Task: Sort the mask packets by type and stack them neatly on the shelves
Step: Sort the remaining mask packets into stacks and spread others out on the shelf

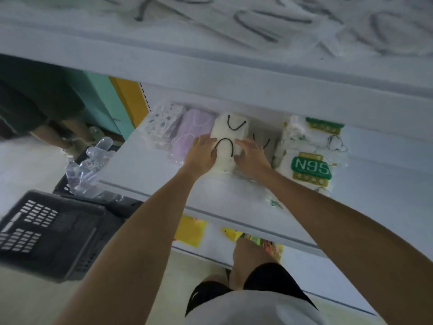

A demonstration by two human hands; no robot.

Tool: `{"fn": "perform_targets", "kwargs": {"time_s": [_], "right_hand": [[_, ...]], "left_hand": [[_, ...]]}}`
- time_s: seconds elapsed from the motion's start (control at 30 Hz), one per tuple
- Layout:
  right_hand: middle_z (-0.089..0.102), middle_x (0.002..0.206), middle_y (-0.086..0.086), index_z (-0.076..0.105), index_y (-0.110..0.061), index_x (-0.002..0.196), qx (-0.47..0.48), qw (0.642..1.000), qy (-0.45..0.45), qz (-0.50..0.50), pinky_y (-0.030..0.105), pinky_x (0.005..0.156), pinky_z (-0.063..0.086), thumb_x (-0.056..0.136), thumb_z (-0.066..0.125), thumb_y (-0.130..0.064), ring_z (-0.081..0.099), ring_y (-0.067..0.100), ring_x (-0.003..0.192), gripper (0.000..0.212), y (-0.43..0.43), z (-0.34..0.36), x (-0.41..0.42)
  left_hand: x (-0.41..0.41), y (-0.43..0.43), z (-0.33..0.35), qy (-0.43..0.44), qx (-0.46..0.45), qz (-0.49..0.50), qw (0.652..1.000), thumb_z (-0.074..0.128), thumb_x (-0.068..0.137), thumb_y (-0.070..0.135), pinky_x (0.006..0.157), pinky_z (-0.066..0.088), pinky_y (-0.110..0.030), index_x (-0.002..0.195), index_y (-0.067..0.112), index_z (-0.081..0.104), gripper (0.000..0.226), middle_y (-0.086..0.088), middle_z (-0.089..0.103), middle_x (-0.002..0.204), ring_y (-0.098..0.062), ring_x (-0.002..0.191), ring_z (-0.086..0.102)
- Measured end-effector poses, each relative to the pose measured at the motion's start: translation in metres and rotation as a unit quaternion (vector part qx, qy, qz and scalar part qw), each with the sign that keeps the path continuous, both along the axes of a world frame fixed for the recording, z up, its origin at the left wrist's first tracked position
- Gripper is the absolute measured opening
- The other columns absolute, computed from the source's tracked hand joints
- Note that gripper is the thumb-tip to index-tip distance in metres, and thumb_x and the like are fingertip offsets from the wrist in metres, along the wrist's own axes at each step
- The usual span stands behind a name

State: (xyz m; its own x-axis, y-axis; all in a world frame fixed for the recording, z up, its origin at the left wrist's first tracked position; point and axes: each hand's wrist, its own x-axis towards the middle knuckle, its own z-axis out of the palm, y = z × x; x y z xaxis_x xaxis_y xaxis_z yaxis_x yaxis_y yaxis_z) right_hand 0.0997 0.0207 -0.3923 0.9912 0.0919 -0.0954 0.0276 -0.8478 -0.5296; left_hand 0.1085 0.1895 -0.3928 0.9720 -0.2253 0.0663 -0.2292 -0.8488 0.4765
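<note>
The left hand (pixel 202 152) and right hand (pixel 251 157) press either side of a white stack (pixel 228 130) on the shelf (pixel 150 170). Pink packets (pixel 189 134) lie just beyond the left hand and N95 packets (pixel 309 167) beyond the right.

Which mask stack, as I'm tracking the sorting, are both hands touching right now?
The white stack with black ear loops, between the lilac stack and the grey stack; the left hand and right hand press its sides.
</note>
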Motion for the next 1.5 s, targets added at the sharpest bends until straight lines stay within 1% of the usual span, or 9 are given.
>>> {"fn": "perform_targets", "kwargs": {"time_s": [0.23, 0.37, 0.57, 0.67, 0.73, 0.87, 1.03, 1.27, 1.5], "right_hand": [[0.029, 0.152, 0.004, 0.030, -0.018, 0.145, -0.055, 0.992, 0.015, 0.114, 0.041, 0.113, 0.024, 0.097, 0.043, -0.029, 0.025, 0.028, 0.138, 0.052, 0.006, 0.090, -0.110], [0.035, 0.148, 0.003, 0.031, -0.019, 0.145, -0.085, 0.979, -0.029, 0.181, 0.033, 0.110, 0.027, 0.098, 0.041, -0.030, 0.031, 0.021, 0.135, 0.049, 0.008, 0.151, -0.162], [0.047, 0.140, 0.006, 0.043, -0.017, 0.140, -0.074, 0.960, -0.151, 0.225, 0.032, 0.105, 0.035, 0.098, 0.044, -0.026, 0.042, 0.021, 0.127, 0.043, 0.002, 0.242, -0.211], [0.059, 0.125, 0.012, 0.053, -0.008, 0.130, -0.077, 0.932, -0.249, 0.253, 0.032, 0.091, 0.042, 0.094, 0.039, -0.031, 0.055, 0.027, 0.113, 0.046, -0.021, 0.289, -0.226], [0.059, 0.124, 0.011, 0.052, -0.009, 0.132, -0.085, 0.927, -0.281, 0.232, 0.030, 0.092, 0.039, 0.095, 0.043, -0.029, 0.054, 0.027, 0.113, 0.043, -0.049, 0.315, -0.229], [0.052, 0.134, 0.006, 0.047, -0.015, 0.136, -0.089, 0.948, -0.289, 0.097, 0.023, 0.097, 0.030, 0.097, 0.047, -0.023, 0.046, 0.023, 0.123, 0.039, -0.130, 0.345, -0.238], [0.046, 0.140, 0.011, 0.046, -0.015, 0.136, -0.156, 0.961, -0.216, -0.072, 0.035, 0.105, 0.028, 0.095, 0.049, -0.029, 0.039, 0.029, 0.128, 0.044, -0.250, 0.341, -0.246], [0.049, 0.136, 0.006, 0.049, -0.026, 0.130, -0.197, 0.972, -0.069, -0.111, 0.043, 0.105, 0.032, 0.074, 0.046, -0.075, 0.041, 0.031, 0.125, 0.074, -0.315, 0.327, -0.260], [0.059, 0.127, 0.005, 0.061, -0.029, 0.122, -0.160, 0.974, -0.125, -0.098, 0.035, 0.105, 0.034, 0.091, 0.052, -0.044, 0.048, 0.029, 0.121, 0.036, -0.302, 0.325, -0.247]], "left_hand": [[-0.126, 0.021, 0.044, 0.063, 0.019, -0.057, 0.996, 0.042, 0.097, 0.014, 0.106, 0.025, -0.027, 0.139, 0.004, 0.041, 0.042, -0.012, 0.041, 0.144, -0.025, 0.134, 0.032], [-0.167, 0.024, 0.068, 0.074, 0.036, -0.090, 0.993, 0.043, 0.098, 0.020, 0.103, 0.032, -0.030, 0.140, 0.009, 0.041, 0.043, -0.009, 0.045, 0.142, -0.023, 0.132, 0.036], [-0.192, -0.007, 0.128, -0.005, 0.080, -0.165, 0.983, 0.042, 0.098, 0.034, 0.093, 0.038, -0.030, 0.139, 0.014, 0.042, 0.045, -0.006, 0.053, 0.133, -0.022, 0.123, 0.047], [-0.199, -0.037, 0.162, -0.060, 0.098, -0.200, 0.973, 0.023, 0.088, 0.059, 0.089, 0.046, -0.032, 0.138, 0.021, 0.043, 0.066, -0.004, 0.058, 0.127, -0.021, 0.117, 0.052], [-0.206, -0.064, 0.186, -0.102, 0.078, -0.221, 0.967, 0.012, 0.080, 0.062, 0.086, 0.048, -0.033, 0.137, 0.021, 0.046, 0.077, -0.005, 0.060, 0.122, -0.023, 0.111, 0.056], [-0.225, -0.134, 0.233, -0.206, 0.020, -0.242, 0.948, 0.039, 0.096, 0.036, 0.088, 0.046, -0.032, 0.131, 0.016, 0.052, 0.043, -0.003, 0.060, 0.122, -0.021, 0.109, 0.055], [-0.237, -0.225, 0.275, -0.339, -0.031, -0.267, 0.902, 0.041, 0.084, 0.026, 0.066, 0.047, -0.025, 0.106, 0.009, 0.067, 0.038, -0.005, 0.069, 0.094, -0.022, 0.084, 0.062], [-0.224, -0.305, 0.297, -0.219, 0.098, -0.217, 0.946, 0.032, 0.096, 0.034, 0.091, 0.043, -0.040, 0.128, 0.011, 0.053, 0.045, -0.011, 0.056, 0.122, -0.031, 0.115, 0.049], [-0.213, -0.303, 0.308, -0.192, -0.056, -0.165, 0.966, 0.043, 0.098, 0.022, 0.086, 0.042, -0.033, 0.122, 0.008, 0.057, 0.032, -0.011, 0.058, 0.115, -0.025, 0.105, 0.055]]}}
